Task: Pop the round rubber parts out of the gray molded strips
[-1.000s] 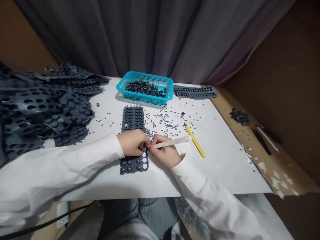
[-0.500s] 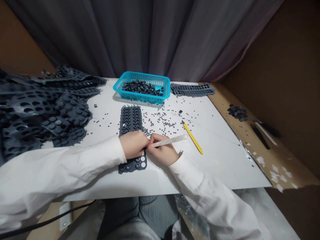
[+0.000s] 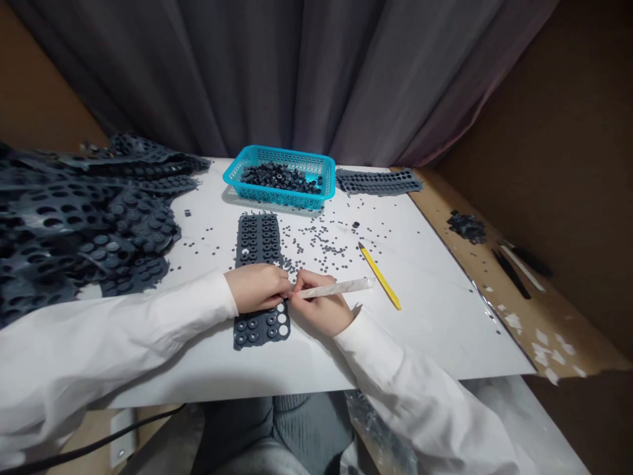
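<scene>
A dark grey rubber sheet [image 3: 259, 241] with rows of round ring-shaped parts lies on the table in front of me. Several round holes at its lower right edge show white. My left hand [image 3: 258, 287] rests across the sheet's middle, its fingers closed at the right edge; what they pinch is hidden. Against those fingertips, my right hand [image 3: 321, 305] grips a white pen-like tool [image 3: 341, 287] whose back end points right. The tool's tip is covered by the fingers. A yellow pen-shaped tool [image 3: 380, 276] lies right of my right hand.
Behind the sheet stands a blue basket [image 3: 279, 196] of small black parts. A heap of perforated rubber sheets [image 3: 89, 231] fills the left side. Small dark discs [image 3: 321, 244] are scattered mid-table. Another rubber strip [image 3: 380, 181] lies at the back; a black pile [image 3: 467, 226] sits far right.
My left hand has shifted slightly left and its fingers have drawn in a little. My right hand still holds the white tool at the sheet's edge. The view has tilted slightly.
</scene>
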A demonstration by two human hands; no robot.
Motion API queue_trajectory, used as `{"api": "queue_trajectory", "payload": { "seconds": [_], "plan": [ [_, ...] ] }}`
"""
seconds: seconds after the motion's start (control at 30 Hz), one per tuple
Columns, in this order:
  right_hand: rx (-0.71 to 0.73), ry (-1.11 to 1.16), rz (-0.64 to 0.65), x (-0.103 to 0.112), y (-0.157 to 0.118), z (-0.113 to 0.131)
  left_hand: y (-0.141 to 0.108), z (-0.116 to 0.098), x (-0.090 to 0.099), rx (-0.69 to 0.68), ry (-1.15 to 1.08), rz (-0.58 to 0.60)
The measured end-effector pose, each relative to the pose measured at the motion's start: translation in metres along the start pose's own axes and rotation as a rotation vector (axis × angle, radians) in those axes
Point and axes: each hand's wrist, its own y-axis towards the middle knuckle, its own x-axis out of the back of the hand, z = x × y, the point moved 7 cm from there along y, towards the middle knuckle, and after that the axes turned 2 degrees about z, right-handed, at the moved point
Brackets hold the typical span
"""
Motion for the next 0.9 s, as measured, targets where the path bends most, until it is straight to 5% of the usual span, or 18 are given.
{"api": "queue_trajectory", "payload": {
  "seconds": [0.2, 0.33, 0.43, 0.63, 0.9],
  "plan": [
    [0.006, -0.025, -0.026, 0.001, -0.002, 0.003, -0.006, 0.002, -0.002, 0.000, -0.050, -0.117],
    [-0.007, -0.015, -0.035, 0.001, -0.001, 0.003, -0.030, 0.034, 0.014, 0.223, -0.521, -0.416],
    [-0.027, 0.041, -0.033, 0.001, -0.001, 0.001, -0.053, 0.066, 0.007, 0.467, -1.036, -0.622],
    [-0.113, 0.219, -0.130, 0.010, -0.001, -0.008, -0.055, 0.056, -0.032, 0.616, -1.827, -0.498],
    [-0.166, 0.303, -0.141, 0.011, 0.002, -0.012, -0.046, 0.037, -0.029, 0.498, -1.933, -0.491]
  ]
}}
